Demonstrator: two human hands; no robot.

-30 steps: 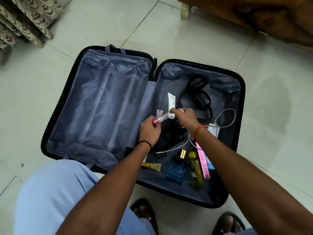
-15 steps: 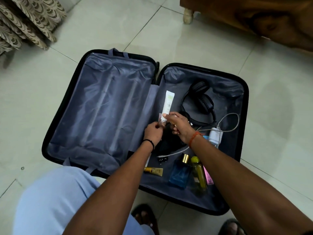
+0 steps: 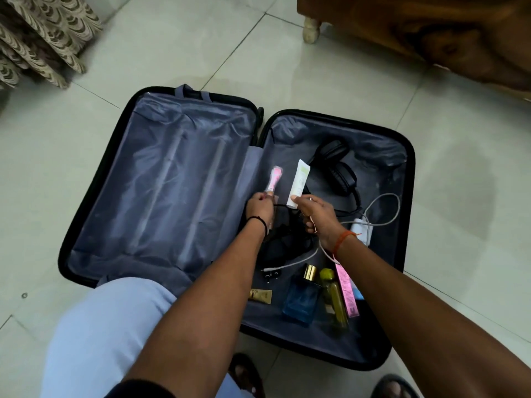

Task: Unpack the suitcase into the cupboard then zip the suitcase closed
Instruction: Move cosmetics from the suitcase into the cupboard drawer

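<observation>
No text can be read. The white tube (image 3: 298,182) has a small green patch of print near its top, the pink strip (image 3: 347,291) carries fine dark print along its length, and the gold tube (image 3: 261,295) bears dark marks, all too small and blurred to make out.

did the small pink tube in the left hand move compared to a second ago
Yes. The small pink tube lay sideways between the hands; now the left hand holds it upright, tip pointing toward the suitcase's grey centre hinge strip, beside the white tube.
</observation>
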